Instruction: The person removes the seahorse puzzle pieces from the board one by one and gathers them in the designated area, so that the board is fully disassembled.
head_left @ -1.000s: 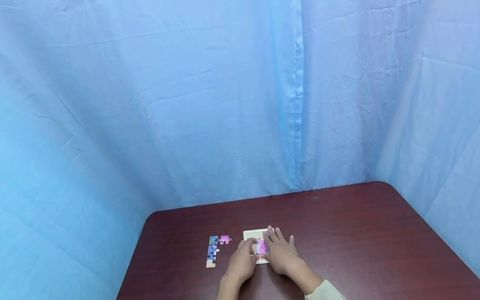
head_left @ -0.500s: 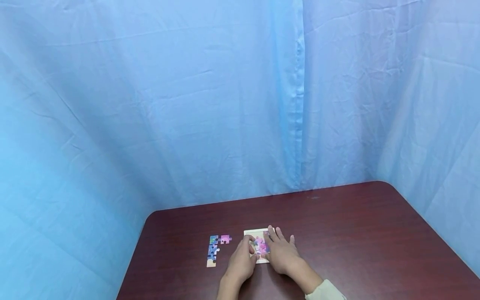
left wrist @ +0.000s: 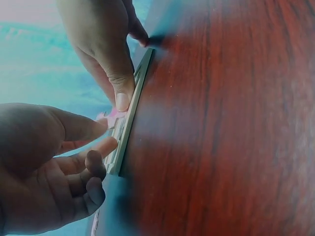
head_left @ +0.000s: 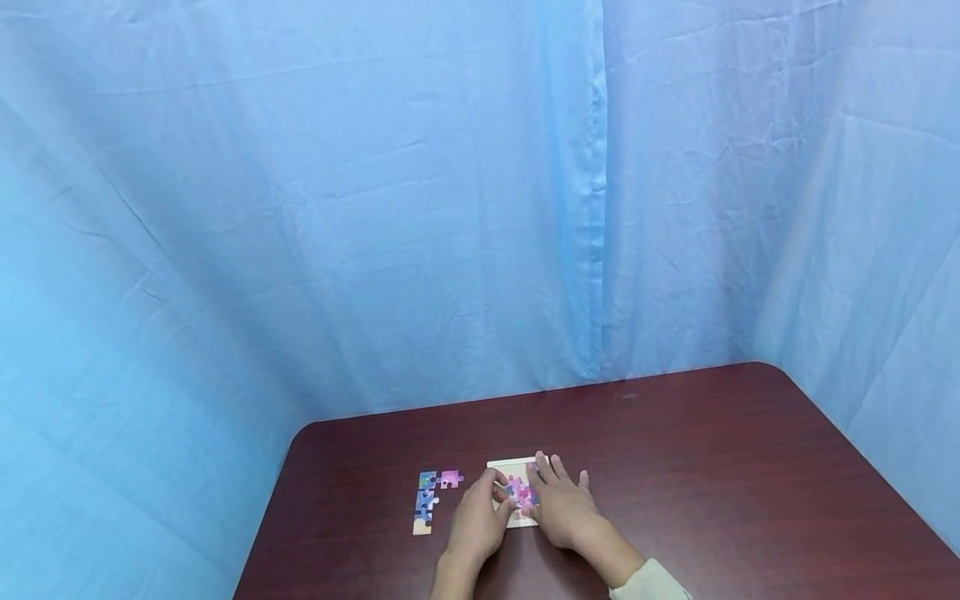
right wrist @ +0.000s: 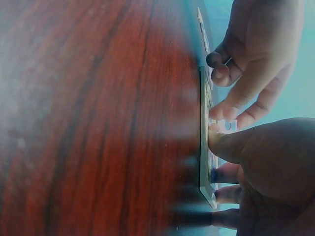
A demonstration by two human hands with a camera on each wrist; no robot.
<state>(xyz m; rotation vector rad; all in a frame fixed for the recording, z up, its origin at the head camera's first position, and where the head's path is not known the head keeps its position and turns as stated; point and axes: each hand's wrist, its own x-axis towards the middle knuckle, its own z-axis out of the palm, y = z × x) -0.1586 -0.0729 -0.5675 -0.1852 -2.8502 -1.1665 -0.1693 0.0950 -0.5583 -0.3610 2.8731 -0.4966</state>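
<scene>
A white-edged puzzle tray (head_left: 514, 462) lies on the table, partly filled with pink and purple puzzle pieces (head_left: 523, 495). My left hand (head_left: 477, 518) is at its left side, thumb and index finger pinching a puzzle piece (right wrist: 228, 126) close over the tray; the fingers hide much of that piece. My right hand (head_left: 564, 504) lies over the tray's right side with fingers extended. In the left wrist view its thumb (left wrist: 122, 101) presses down at the near rim. Part of the picture is covered by this hand.
Left of the tray, several loose puzzle pieces (head_left: 424, 505) lie in a column, with a pink piece (head_left: 450, 479) at the top right of them. The dark red table (head_left: 675, 467) is backed by blue curtains (head_left: 450, 250).
My left thumb and fingers have shifted slightly, with the thumb now further up over the tray's left part. The right hand stays where it was, and the loose pieces have not moved.
</scene>
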